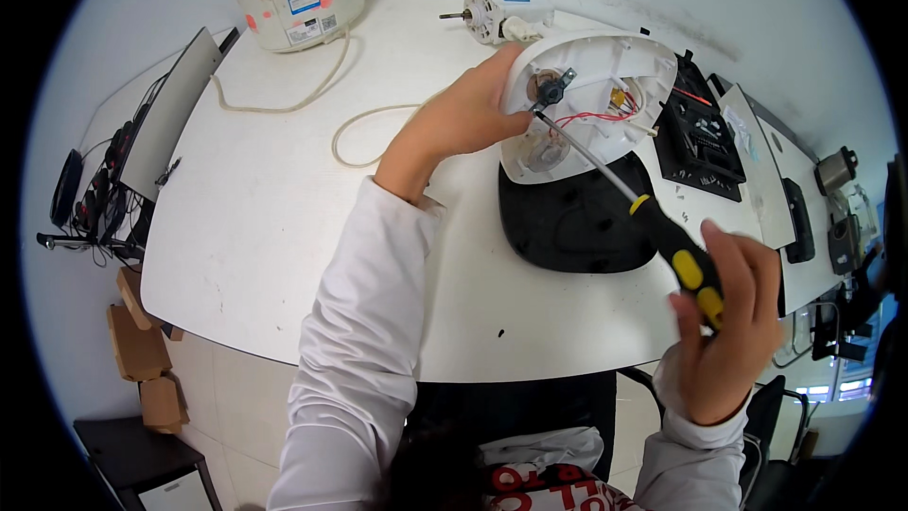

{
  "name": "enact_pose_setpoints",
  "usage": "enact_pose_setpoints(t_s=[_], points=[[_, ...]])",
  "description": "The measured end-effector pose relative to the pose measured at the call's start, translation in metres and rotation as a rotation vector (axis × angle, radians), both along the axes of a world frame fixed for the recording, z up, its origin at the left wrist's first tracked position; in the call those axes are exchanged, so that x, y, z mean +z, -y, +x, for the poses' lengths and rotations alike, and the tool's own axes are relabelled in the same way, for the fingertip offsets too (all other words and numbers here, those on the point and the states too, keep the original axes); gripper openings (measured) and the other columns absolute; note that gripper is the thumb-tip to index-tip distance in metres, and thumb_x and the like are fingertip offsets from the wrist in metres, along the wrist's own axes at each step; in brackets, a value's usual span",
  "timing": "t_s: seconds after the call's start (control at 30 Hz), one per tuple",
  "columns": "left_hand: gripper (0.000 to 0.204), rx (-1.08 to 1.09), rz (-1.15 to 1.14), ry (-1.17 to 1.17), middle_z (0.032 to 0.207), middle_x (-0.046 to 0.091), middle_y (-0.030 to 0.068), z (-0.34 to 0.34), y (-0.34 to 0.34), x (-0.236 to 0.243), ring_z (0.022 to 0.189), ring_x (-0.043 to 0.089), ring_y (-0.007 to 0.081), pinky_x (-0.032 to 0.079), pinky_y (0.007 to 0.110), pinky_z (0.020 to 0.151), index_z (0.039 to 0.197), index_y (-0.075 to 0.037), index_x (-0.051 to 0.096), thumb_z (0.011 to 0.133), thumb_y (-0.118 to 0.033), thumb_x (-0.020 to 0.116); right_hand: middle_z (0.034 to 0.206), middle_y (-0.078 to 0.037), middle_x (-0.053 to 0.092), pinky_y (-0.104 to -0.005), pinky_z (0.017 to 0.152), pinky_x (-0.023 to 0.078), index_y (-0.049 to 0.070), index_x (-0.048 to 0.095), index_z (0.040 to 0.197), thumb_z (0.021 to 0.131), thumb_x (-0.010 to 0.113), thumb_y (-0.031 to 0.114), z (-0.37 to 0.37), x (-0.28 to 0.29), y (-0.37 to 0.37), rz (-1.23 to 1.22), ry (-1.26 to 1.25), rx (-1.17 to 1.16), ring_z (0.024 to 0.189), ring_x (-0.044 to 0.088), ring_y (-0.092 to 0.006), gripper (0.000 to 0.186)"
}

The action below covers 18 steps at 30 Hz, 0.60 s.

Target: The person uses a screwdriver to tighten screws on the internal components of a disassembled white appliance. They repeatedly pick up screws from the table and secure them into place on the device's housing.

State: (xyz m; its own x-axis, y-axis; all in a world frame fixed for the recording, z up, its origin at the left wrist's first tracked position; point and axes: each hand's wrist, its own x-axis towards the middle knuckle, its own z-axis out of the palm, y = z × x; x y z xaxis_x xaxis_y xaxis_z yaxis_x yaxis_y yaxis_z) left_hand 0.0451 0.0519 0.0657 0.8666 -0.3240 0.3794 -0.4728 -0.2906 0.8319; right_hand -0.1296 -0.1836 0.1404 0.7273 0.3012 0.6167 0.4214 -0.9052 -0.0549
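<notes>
My left hand (468, 109) grips the left rim of a white plastic appliance housing (605, 57), tilted so that its hollow inside shows. Red wires (601, 115) and a small dark switch-like part (550, 90) sit within it. In my right hand (733, 322) is a screwdriver (677, 251) with a black and yellow handle. Its shaft slants up to the left, and the tip is at the dark part, close to my left thumb; whether it sits in a screw I cannot tell. Under the housing lies a black rounded plastic piece (579, 227).
A motor (511, 14) with a metal shaft lies behind the housing. At the back left stands a white appliance (303, 0) with a pale cord (340, 137). An open black tool case (700, 137) is on the right, with loose small screws (683, 199) beside it on the white table (246, 246).
</notes>
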Motion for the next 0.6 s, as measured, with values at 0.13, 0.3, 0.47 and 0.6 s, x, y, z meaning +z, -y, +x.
enact_pose_setpoints(t_s=[0.13, 0.3, 0.47, 0.6], points=[[0.056, -0.002, 0.019, -0.006, 0.109, 0.056, 0.0058, -0.002, 0.000, 0.002, 0.098, 0.052, 0.0150, 0.044, 0.028, 0.085, 0.128, -0.004, 0.042, 0.077, 0.000, 0.064, 0.105, -0.011, 0.051, -0.0249, 0.046, 0.044, 0.010, 0.063, 0.102, 0.064, 0.083, 0.012, -0.008, -0.009, 0.001, -0.021, 0.001, 0.190, 0.066, 0.058, -0.0192, 0.043], [0.057, -0.017, -0.005, -0.020, 0.111, 0.056, 0.0066, 0.002, 0.000, -0.002, 0.101, 0.051, 0.0154, 0.043, 0.028, 0.087, 0.129, -0.004, 0.041, 0.077, 0.000, 0.064, 0.099, -0.013, 0.055, -0.0259, 0.047, 0.048, 0.010, 0.064, 0.100, 0.074, 0.078, 0.013, -0.007, -0.008, -0.001, -0.072, 0.092, 0.154, 0.072, 0.063, -0.0226, 0.030], [0.060, -0.007, 0.006, -0.039, 0.114, 0.055, 0.0079, -0.001, 0.001, 0.002, 0.104, 0.051, 0.0169, 0.042, 0.030, 0.090, 0.132, -0.004, 0.039, 0.077, 0.000, 0.063, 0.103, -0.015, 0.054, -0.0274, 0.055, 0.051, 0.010, 0.064, 0.103, 0.081, 0.070, 0.012, -0.008, 0.005, -0.006, -0.095, -0.031, 0.053, 0.077, 0.062, -0.0242, 0.023], [0.062, -0.006, 0.015, -0.044, 0.118, 0.054, 0.0095, 0.000, -0.001, 0.000, 0.108, 0.051, 0.0193, 0.041, 0.031, 0.094, 0.133, -0.004, 0.038, 0.076, 0.001, 0.063, 0.107, -0.016, 0.054, -0.0277, 0.061, 0.053, 0.011, 0.063, 0.109, 0.080, 0.069, 0.009, -0.006, 0.002, -0.004, -0.059, 0.040, 0.184, 0.080, 0.061, -0.0258, 0.030]])
